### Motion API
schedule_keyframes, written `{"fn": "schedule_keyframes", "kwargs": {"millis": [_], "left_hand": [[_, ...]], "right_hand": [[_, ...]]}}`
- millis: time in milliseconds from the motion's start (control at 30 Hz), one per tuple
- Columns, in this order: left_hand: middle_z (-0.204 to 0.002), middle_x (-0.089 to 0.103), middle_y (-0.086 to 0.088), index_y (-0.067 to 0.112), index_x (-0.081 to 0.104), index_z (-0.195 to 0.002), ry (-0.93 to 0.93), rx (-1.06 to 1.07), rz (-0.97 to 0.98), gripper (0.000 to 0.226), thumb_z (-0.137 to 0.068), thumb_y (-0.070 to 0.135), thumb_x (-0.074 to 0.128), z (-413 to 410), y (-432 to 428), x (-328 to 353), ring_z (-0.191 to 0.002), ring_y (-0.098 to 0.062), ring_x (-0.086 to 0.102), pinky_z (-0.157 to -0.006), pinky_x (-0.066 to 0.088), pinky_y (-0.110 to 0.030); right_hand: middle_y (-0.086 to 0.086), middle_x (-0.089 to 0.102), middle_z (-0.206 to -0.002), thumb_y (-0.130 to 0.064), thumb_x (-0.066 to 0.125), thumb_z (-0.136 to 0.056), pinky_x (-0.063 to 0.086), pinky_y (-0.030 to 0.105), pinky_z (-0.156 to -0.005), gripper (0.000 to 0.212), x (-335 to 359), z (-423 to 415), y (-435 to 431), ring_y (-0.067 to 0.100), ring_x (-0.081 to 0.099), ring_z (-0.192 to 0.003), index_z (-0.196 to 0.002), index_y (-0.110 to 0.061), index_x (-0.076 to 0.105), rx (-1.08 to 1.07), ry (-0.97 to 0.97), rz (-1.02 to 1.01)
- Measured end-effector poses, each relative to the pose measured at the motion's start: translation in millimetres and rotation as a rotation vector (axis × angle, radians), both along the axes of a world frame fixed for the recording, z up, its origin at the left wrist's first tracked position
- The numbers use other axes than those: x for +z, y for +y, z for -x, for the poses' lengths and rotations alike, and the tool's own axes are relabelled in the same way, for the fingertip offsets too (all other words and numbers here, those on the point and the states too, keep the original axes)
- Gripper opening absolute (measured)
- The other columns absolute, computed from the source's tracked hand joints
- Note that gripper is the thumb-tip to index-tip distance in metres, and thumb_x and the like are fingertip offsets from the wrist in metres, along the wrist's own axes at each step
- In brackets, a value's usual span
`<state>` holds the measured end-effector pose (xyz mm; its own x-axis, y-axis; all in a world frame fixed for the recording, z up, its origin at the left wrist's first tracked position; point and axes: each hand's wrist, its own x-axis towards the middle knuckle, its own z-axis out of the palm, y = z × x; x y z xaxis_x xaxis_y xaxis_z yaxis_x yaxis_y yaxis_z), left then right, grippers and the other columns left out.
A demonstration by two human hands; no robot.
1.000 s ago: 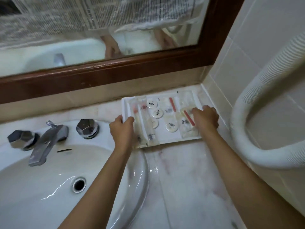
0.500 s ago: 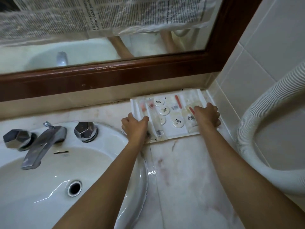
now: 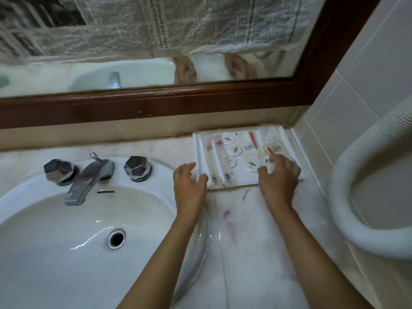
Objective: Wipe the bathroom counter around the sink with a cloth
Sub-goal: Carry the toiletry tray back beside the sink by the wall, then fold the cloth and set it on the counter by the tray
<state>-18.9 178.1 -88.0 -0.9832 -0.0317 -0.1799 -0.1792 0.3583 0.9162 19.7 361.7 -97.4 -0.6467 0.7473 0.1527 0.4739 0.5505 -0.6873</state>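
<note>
A white tray sits in the back right corner of the counter, against the strip below the mirror and close to the tiled wall. It holds packaged toiletries: round white discs with dark marks, clear sachets, and a few pieces with red or orange parts.

The left hand is at the tray's near left corner, fingers spread and loosely curled, thumb toward the tray edge; whether it touches the tray I cannot tell. The right hand lies over the tray's near right part, palm down, fingers apart and bent over the packets, not clamped on anything I can make out. Both forearms reach in from the lower edge of the view.

No cloth shows in the view. The counter is pale marble with reddish stains just in front of the tray, between the 2 arms. The sink is set into the counter to the left, with its drain near the middle. At its back stand the faucet and 2 faceted chrome knobs, 1 on each side.

Newspaper covers the upper part of the mirror; below it both hands are reflected. A white ribbed hose curves along the wall at the right.
</note>
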Motion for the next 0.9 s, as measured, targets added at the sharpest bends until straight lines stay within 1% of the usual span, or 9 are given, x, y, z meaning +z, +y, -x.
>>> {"fn": "schedule_keyframes", "kwargs": {"millis": [100, 200, 300, 400, 500, 600, 700, 800, 900], "left_hand": [[-0.121, 0.050, 0.007, 0.027, 0.064, -0.109, 0.086, 0.068, -0.031, 0.031, -0.087, 0.006, 0.059, -47.0, -33.5, -1.9, -0.101, -0.008, 0.059, -0.084, 0.047, -0.019], [-0.113, 0.053, 0.014, 0.034, 0.065, -0.099, 0.100, 0.104, 0.016, 0.032, -0.086, 0.005, 0.060, -84.8, -73.6, -8.8, -0.095, -0.002, 0.061, -0.073, 0.047, -0.020], [-0.108, 0.057, 0.015, 0.034, 0.066, -0.096, 0.111, 0.159, 0.088, 0.033, -0.086, 0.003, 0.060, -115.6, -116.4, -11.7, -0.092, 0.001, 0.061, -0.066, 0.044, -0.013], [-0.102, 0.063, 0.015, 0.030, 0.067, -0.093, 0.134, 0.241, 0.127, 0.034, -0.085, -0.002, 0.060, -142.7, -158.7, -9.7, -0.089, -0.002, 0.061, -0.065, 0.042, -0.013], [-0.100, 0.064, 0.016, 0.027, 0.068, -0.094, 0.153, 0.303, 0.173, 0.033, -0.084, -0.004, 0.060, -164.8, -205.4, -9.2, -0.089, -0.004, 0.061, -0.066, 0.043, -0.013], [-0.101, 0.062, 0.014, 0.026, 0.069, -0.095, 0.163, 0.362, 0.188, 0.033, -0.085, -0.004, 0.060, -185.6, -261.7, -9.6, -0.090, -0.004, 0.061, -0.067, 0.046, -0.014], [-0.103, 0.060, 0.016, 0.028, 0.068, -0.098, 0.152, 0.423, 0.182, 0.030, -0.088, 0.001, 0.060, -208.4, -325.3, -9.9, -0.092, -0.001, 0.058, -0.070, 0.045, -0.010], [-0.105, 0.057, 0.017, 0.030, 0.067, -0.097, 0.124, 0.487, 0.193, 0.027, -0.088, 0.005, 0.062, -232.6, -398.3, -13.9, -0.094, 0.002, 0.056, -0.070, 0.042, -0.006], [-0.105, 0.056, 0.017, 0.034, 0.065, -0.093, 0.094, 0.532, 0.198, 0.030, -0.088, 0.005, 0.062, -252.5, -472.1, -13.7, -0.093, 0.001, 0.057, -0.068, 0.041, -0.005]], "right_hand": [[0.005, 0.066, -0.112, -0.007, 0.060, -0.080, 0.034, 0.028, -0.091, 0.027, -6.7, -31.4, -41.8, 0.026, 0.039, -0.112, -0.107, -0.009, 0.067, 0.137, 0.114, -0.008], [0.003, 0.066, -0.102, -0.002, 0.065, -0.077, 0.044, 0.040, -0.090, 0.026, -13.8, -60.9, -84.9, 0.024, 0.041, -0.106, -0.100, -0.011, 0.068, 0.275, 0.134, -0.013], [0.000, 0.066, -0.101, -0.007, 0.062, -0.075, 0.046, 0.042, -0.090, 0.025, -15.7, -86.3, -128.0, 0.021, 0.042, -0.107, -0.099, -0.012, 0.069, 0.416, 0.115, 0.009], [-0.001, 0.066, -0.101, -0.013, 0.058, -0.073, 0.044, 0.037, -0.092, 0.027, -13.0, -104.3, -171.2, 0.018, 0.042, -0.107, -0.098, -0.013, 0.070, 0.558, 0.075, -0.004], [-0.002, 0.066, -0.100, -0.019, 0.053, -0.076, 0.043, 0.030, -0.089, 0.028, -10.7, -113.6, -216.7, 0.015, 0.041, -0.105, -0.096, -0.014, 0.070, 0.690, 0.058, -0.022], [-0.002, 0.065, -0.101, -0.026, 0.045, -0.078, 0.045, 0.034, -0.088, 0.034, -10.5, -117.4, -271.2, 0.018, 0.042, -0.106, -0.098, -0.015, 0.070, 0.812, 0.030, -0.044], [-0.001, 0.065, -0.102, -0.022, 0.050, -0.078, 0.044, 0.034, -0.088, 0.030, -11.6, -118.8, -335.3, 0.017, 0.040, -0.106, -0.099, -0.015, 0.070, 0.914, 0.013, -0.046], [-0.001, 0.064, -0.104, -0.022, 0.049, -0.078, 0.040, 0.031, -0.090, 0.031, -10.1, -119.7, -408.8, 0.015, 0.038, -0.106, -0.101, -0.015, 0.069, 1.001, -0.017, -0.037], [-0.002, 0.064, -0.103, -0.032, 0.039, -0.078, 0.039, 0.029, -0.088, 0.042, -6.6, -118.7, -480.8, 0.019, 0.042, -0.103, -0.102, -0.015, 0.069, 1.085, -0.021, -0.048]]}}
